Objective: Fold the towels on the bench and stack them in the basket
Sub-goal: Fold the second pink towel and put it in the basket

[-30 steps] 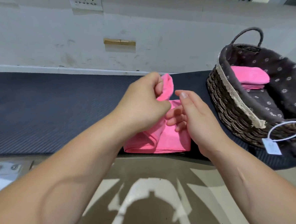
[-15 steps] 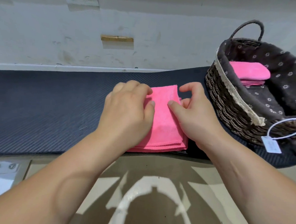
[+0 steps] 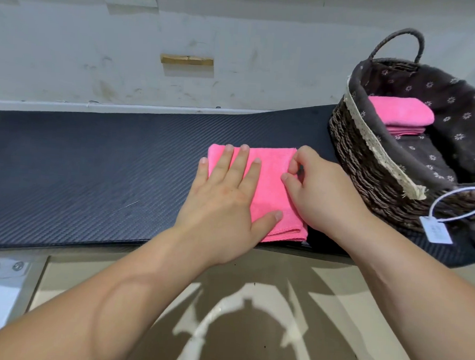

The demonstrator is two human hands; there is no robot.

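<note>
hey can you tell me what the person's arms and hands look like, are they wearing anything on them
Both arms are bare all the way from the frame's lower edge to the fingers: no sleeves show. The left hand and the right hand wear no gloves, and no rings, watch or bracelets are visible. The fingernails look short and unpainted. Nothing is marked on either forearm.

The folded towel [image 3: 269,181] is solid bright pink. The surface [image 3: 92,171] is dark navy with a fine diagonal ribbed weave. Right of the towel, the basket [image 3: 370,174] is dark brown woven wicker. Its liner [image 3: 457,109] is charcoal grey with small white flower motifs, edged by cream lace trim [image 3: 372,140]. Inside the basket, the stacked towels [image 3: 401,112] are the same pink. A white tag [image 3: 435,229] hangs on a white loop at the basket's near side. The wall [image 3: 239,40] behind is off-white, stained.
</note>
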